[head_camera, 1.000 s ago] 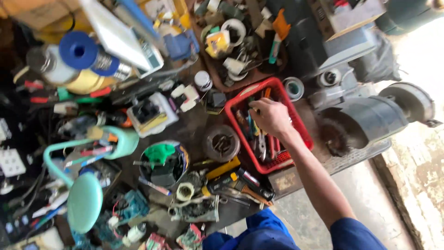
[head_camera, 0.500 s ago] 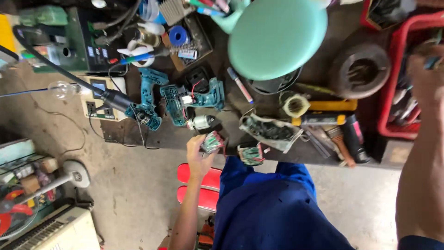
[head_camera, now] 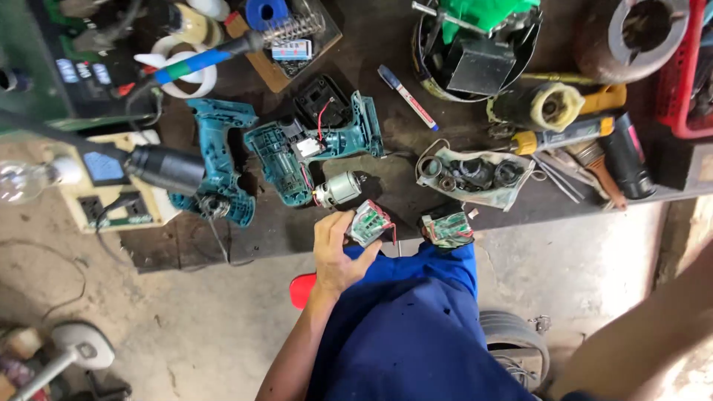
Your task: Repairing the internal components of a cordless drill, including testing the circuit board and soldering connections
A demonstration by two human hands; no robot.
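Left hand [head_camera: 336, 252] still pinches the green circuit module [head_camera: 369, 222] at the tabletop [head_camera: 245, 238] near edge; right hand has left the red basket [head_camera: 679, 111], its grip cannot be told

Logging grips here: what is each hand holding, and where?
Left hand grips a small green circuit module by its left end; the right hand is out of view.

light: soft daylight, even | shadows: faint | focus: centre sharp | blur: right forearm [head_camera: 639, 327] | edges: bent
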